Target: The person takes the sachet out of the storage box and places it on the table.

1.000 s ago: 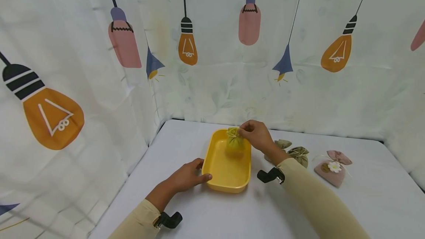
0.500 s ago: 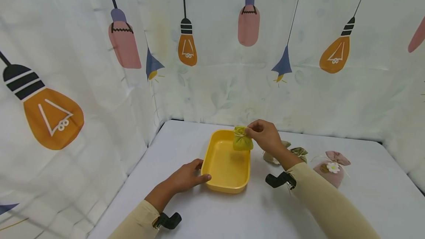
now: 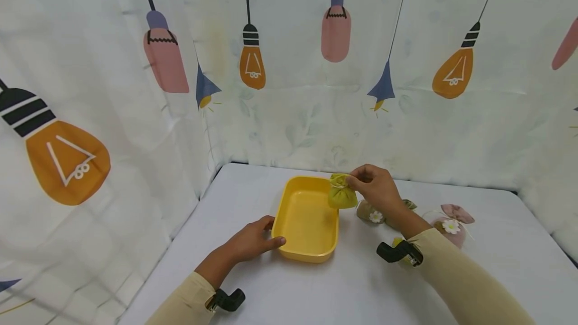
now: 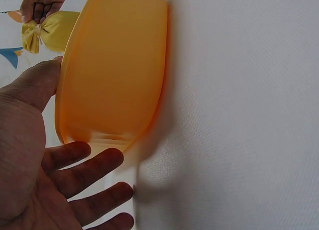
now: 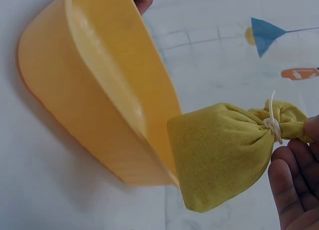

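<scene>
A yellow-green cloth pouch (image 3: pixel 341 197) tied with a white cord hangs from my right hand (image 3: pixel 377 187), which pinches its gathered top. In the head view the pouch overlaps the back right rim of a yellow plastic tray (image 3: pixel 307 224). The right wrist view shows the pouch (image 5: pixel 219 155) on its side in that view, full-bodied below the knot (image 5: pixel 271 125). My left hand (image 3: pixel 253 239) rests against the tray's left side, its thumb (image 4: pixel 42 78) at the rim. Its other fingers (image 4: pixel 99 172) are extended and spread by the tray's outer wall.
Right of the tray lie a brown pouch with a white flower (image 3: pixel 375 216), an olive pouch (image 3: pixel 409 204) mostly behind the right forearm, and a pink pouch (image 3: pixel 456 224). A bit of yellow (image 3: pixel 397 242) shows behind the right wrist camera. A printed curtain (image 3: pixel 289 129) stands behind the table.
My right hand has moved right with the pinched pouch, from above the tray's inside to its right rim. The left hand and tray have stayed about where they were.
</scene>
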Tool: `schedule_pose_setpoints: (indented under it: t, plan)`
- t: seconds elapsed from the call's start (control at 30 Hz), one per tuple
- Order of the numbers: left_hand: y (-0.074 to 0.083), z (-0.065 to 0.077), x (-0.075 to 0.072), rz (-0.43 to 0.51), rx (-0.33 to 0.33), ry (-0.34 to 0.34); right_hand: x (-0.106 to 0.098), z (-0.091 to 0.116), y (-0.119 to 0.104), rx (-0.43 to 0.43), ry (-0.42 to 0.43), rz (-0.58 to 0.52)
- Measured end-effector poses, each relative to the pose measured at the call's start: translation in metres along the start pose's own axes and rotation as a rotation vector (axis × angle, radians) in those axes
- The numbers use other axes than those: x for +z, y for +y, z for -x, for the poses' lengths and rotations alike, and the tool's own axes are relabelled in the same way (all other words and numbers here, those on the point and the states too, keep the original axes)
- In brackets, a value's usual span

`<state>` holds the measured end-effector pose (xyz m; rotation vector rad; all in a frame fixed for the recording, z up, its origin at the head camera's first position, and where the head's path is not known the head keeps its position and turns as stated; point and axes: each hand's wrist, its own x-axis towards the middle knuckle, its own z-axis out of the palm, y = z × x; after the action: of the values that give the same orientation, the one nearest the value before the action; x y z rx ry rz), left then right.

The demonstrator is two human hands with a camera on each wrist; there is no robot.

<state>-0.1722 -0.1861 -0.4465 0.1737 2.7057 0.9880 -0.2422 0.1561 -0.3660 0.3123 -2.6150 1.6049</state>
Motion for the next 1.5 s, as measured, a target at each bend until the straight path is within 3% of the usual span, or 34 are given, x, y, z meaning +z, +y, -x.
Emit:
schedule_pose_setpoints:
  t: [0.37,0.6,1.03,1.5]
  plan:
    - [-0.001,0.002,-0.002,0.0,0.006,-0.005,-0.015,0.015,0.003,0.028,0.015,0.061]
    - [0.0,0.001,-0.003,0.004,0.017,-0.009,-0.022,0.023,0.011,0.049,0.028,0.029]
    - [0.001,0.001,-0.002,-0.013,0.01,-0.002,-0.033,0.039,0.02,0.03,0.035,0.158]
    - [0.003,0.002,-0.002,-0.015,-0.017,0.0,-0.042,0.051,0.034,0.064,0.009,0.158]
